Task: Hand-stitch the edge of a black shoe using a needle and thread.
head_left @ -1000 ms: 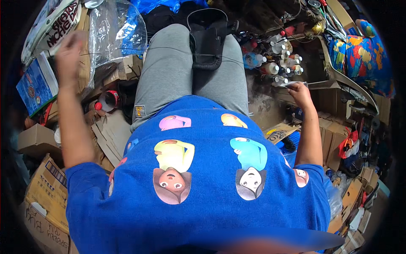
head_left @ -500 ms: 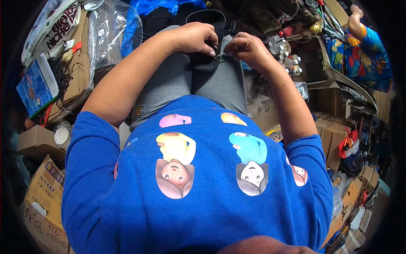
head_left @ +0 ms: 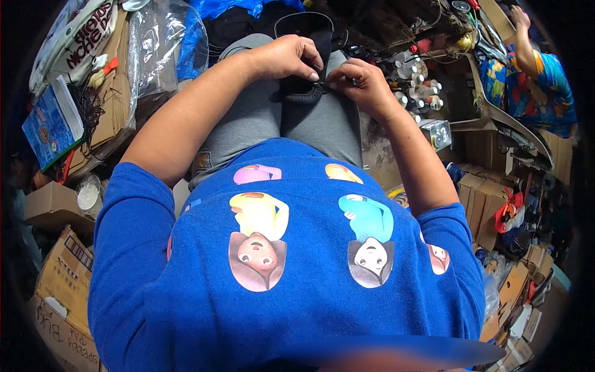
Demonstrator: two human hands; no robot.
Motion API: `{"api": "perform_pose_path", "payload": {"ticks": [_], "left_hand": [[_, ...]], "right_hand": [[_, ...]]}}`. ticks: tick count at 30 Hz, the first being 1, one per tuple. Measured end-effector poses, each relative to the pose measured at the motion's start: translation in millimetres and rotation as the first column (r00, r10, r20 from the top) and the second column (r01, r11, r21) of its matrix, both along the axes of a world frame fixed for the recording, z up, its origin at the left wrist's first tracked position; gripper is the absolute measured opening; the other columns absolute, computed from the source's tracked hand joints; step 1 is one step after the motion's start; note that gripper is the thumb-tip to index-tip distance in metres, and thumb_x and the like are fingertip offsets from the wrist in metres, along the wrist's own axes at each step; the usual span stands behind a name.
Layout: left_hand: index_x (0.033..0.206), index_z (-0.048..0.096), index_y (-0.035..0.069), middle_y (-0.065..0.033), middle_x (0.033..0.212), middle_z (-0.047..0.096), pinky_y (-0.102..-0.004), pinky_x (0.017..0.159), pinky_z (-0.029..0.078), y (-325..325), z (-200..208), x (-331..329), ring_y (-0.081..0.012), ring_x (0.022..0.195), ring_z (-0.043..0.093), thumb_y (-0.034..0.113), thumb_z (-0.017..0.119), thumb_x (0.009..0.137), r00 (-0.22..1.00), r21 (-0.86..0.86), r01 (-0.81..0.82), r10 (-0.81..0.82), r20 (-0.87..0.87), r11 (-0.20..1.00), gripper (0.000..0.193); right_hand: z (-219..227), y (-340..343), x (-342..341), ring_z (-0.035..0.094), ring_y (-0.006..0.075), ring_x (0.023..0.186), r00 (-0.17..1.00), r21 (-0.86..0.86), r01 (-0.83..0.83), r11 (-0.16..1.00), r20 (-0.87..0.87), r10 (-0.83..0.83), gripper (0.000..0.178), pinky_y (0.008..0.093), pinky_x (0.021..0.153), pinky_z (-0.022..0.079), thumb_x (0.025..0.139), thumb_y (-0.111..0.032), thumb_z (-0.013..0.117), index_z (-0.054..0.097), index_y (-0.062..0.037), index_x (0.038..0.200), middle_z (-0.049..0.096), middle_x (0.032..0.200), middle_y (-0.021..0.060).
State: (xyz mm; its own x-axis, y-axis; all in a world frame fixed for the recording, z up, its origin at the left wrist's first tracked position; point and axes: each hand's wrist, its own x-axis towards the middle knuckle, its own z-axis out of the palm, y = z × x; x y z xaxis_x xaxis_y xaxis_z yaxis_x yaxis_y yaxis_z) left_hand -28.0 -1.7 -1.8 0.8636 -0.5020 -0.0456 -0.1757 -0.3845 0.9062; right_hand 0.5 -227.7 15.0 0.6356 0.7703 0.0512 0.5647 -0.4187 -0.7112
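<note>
On my lap, between grey-trousered thighs, rests a black item (head_left: 305,97) with a thick, ribbed curved rim; my hands partly cover it, and its kind is unclear. My left hand (head_left: 290,57) pinches at its upper edge with thumb and forefinger. Close by on the right, my right hand (head_left: 359,84) is closed, its fingertips pinched around a thin needle-like piece (head_left: 320,82) that spans the small gap between the hands. Too fine to make out is whether a thread runs from it.
Left are flattened cardboard, clear plastic wrap (head_left: 158,53), a blue book (head_left: 54,124) and cartons (head_left: 65,266). Small bottles (head_left: 424,93) and a clear container (head_left: 437,133) stand at right. Another person's arm (head_left: 525,49) shows at the far right. A black loop (head_left: 304,15) rises beyond my hands.
My right hand has shifted slightly down, and the thin piece shows less between the hands. The left hand stays almost in place, thumb and forefinger a little closer together.
</note>
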Motion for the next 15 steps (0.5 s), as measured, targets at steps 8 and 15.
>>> {"api": "perform_pose_path", "payload": {"ticks": [8,15], "left_hand": [[0.105,0.07,0.012,-0.0071,0.09,0.055,-0.0303,0.081,0.045,5,14,-1,-0.0214,0.088,0.056,0.014,0.067,0.079,0.987,0.161,0.158,-0.158,-0.013,0.974,0.027],[0.112,0.068,0.016,-0.007,0.091,0.053,-0.0297,0.083,0.042,1,21,-3,-0.0205,0.09,0.054,0.013,0.064,0.081,0.982,0.311,0.19,-0.176,-0.072,0.931,0.031]], "right_hand": [[6,-4,-21,0.063,0.0283,0.074,0.985,-0.037,-0.014,0.999,0.171,0.02,0.022,0.0344,0.065,0.051,0.073,-0.004,0.068,0.07,-0.0152,0.091,0.06,0.08,0.0103],[20,2,-22,0.062,0.0315,0.073,0.93,-0.179,-0.086,0.98,0.337,0.143,0.022,0.0386,0.065,0.05,0.074,-0.006,0.062,0.071,-0.0162,0.091,0.06,0.08,0.011]]}}
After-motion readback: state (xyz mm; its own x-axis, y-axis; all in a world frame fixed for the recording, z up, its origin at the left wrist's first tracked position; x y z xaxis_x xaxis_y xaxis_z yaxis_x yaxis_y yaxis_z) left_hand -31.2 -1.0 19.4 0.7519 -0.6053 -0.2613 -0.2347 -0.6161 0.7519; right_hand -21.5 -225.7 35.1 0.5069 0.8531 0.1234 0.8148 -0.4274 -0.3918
